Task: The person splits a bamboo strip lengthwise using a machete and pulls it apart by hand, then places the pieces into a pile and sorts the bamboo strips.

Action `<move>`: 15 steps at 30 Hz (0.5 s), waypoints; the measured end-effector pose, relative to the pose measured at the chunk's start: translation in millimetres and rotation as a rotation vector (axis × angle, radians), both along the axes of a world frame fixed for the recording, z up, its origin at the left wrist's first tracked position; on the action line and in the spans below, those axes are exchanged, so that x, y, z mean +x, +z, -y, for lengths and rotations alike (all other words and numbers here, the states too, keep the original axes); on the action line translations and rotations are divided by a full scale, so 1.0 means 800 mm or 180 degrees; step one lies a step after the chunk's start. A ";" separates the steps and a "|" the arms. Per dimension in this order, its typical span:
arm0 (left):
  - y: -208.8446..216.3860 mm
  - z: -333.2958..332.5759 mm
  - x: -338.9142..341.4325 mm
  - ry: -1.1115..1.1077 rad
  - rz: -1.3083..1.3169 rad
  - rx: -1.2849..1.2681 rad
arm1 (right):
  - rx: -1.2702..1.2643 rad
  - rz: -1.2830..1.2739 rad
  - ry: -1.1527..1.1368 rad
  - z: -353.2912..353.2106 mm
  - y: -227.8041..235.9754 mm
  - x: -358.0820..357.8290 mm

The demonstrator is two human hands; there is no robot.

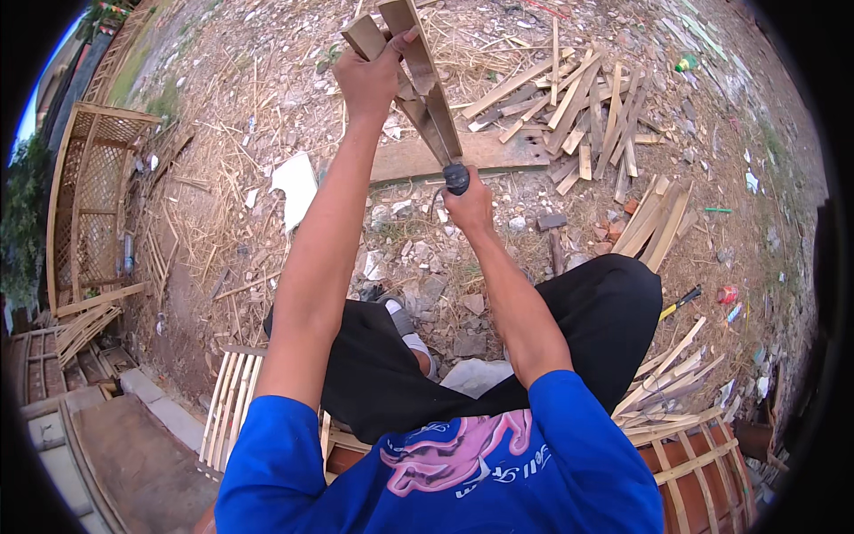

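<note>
My left hand [369, 84] is stretched far forward, its fingers closed round wide split bamboo pieces [427, 80]. The pieces stand apart at the upper end and come close together toward my right hand. Nearer to me, my right hand [469, 203] is wrapped round the black handle of a tool [456, 180], right at the lower end of the bamboo. The tool's working part cannot be made out against the bamboo. Beneath both hands a wooden plank [400, 160] lies across the ground.
Split bamboo lies in a loose pile [596, 116] at the far right, with another bundle [658, 222] nearer. A yellow-and-black tool [680, 303] rests by my right knee. A lattice frame [93, 205] stands at the left. Stones, straw and a white sheet [295, 189] litter the ground.
</note>
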State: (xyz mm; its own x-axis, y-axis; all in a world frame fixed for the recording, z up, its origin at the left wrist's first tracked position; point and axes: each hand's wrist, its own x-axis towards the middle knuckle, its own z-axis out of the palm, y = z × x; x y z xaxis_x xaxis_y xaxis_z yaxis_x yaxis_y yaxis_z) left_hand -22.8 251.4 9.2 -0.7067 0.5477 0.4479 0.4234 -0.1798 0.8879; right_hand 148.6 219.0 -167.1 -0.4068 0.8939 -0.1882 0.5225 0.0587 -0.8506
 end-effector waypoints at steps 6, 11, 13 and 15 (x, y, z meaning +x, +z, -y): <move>-0.009 0.016 -0.030 -0.0373 0.0301 -0.0118 | 0.0270 -0.0093 0.0123 -0.008 -0.015 -0.008; 0.001 0.010 -0.005 -0.0258 0.0362 0.0484 | 0.0182 -0.0393 0.0107 -0.002 -0.010 -0.003; 0.011 0.010 0.004 -0.0020 0.0035 0.0120 | 0.0052 -0.0490 0.0032 -0.001 -0.014 0.004; 0.034 0.009 0.008 -0.0047 -0.0062 0.0162 | 0.0082 -0.0683 -0.0066 0.009 0.004 0.003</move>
State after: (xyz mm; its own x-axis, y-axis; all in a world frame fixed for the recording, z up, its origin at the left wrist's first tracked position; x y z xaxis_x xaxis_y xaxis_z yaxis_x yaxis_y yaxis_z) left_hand -16.0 244.4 36.1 -0.6896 0.5341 0.4891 0.4376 -0.2308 0.8691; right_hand 150.9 211.7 -164.0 -0.4166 0.9059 -0.0762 0.3309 0.0730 -0.9409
